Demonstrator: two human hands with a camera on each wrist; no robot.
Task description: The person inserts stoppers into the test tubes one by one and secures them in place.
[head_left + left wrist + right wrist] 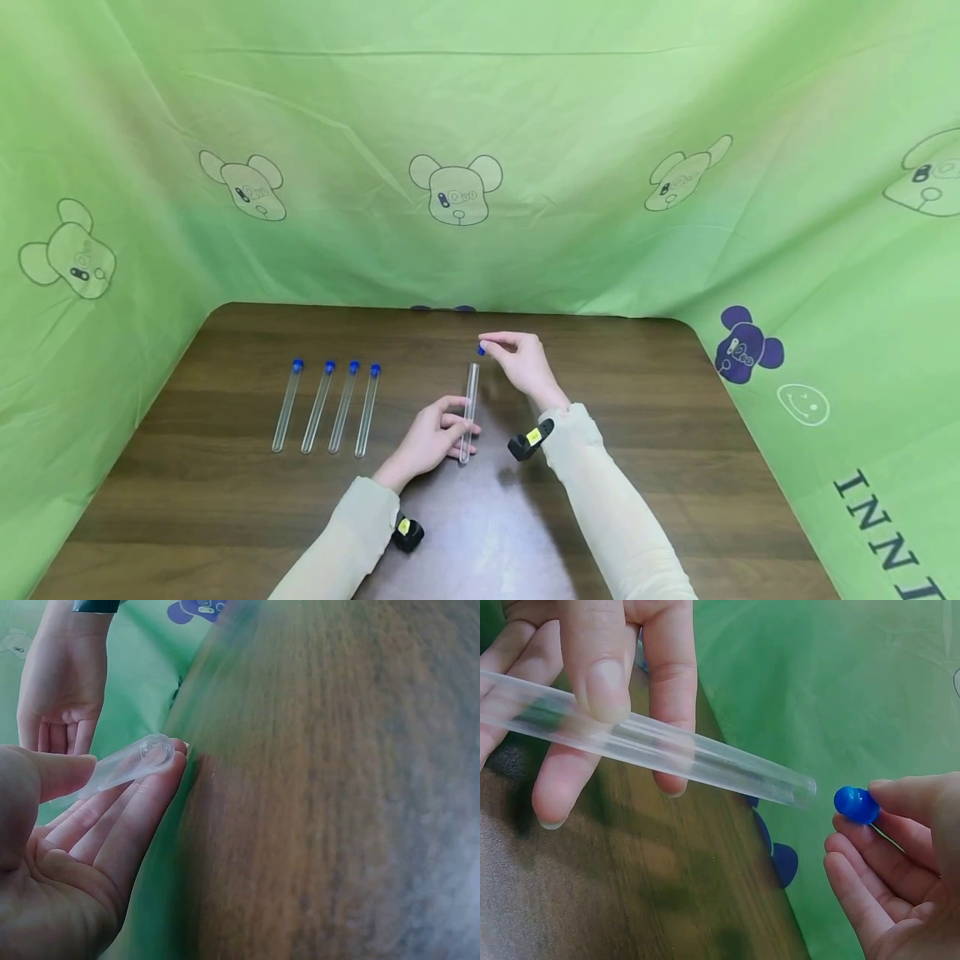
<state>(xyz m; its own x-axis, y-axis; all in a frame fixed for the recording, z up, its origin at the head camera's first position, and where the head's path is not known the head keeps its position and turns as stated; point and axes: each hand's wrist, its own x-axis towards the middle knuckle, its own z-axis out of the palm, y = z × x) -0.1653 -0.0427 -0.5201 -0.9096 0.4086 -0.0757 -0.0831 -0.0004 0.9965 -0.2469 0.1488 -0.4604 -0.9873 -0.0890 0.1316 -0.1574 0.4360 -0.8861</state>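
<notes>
My left hand grips a clear test tube between thumb and fingers over the middle of the table. The tube's open mouth points away from me, and its rounded end shows close up in the left wrist view. A small blue cap is pinched between thumb and fingertips of my right hand. In the right wrist view the cap sits just off the tube's open end, with a narrow gap between them. The tube looks see-through, with nothing visible inside.
Several clear test tubes with blue caps lie side by side at the left of the brown wooden table, caps toward the far edge. A green printed cloth hangs around the back and sides.
</notes>
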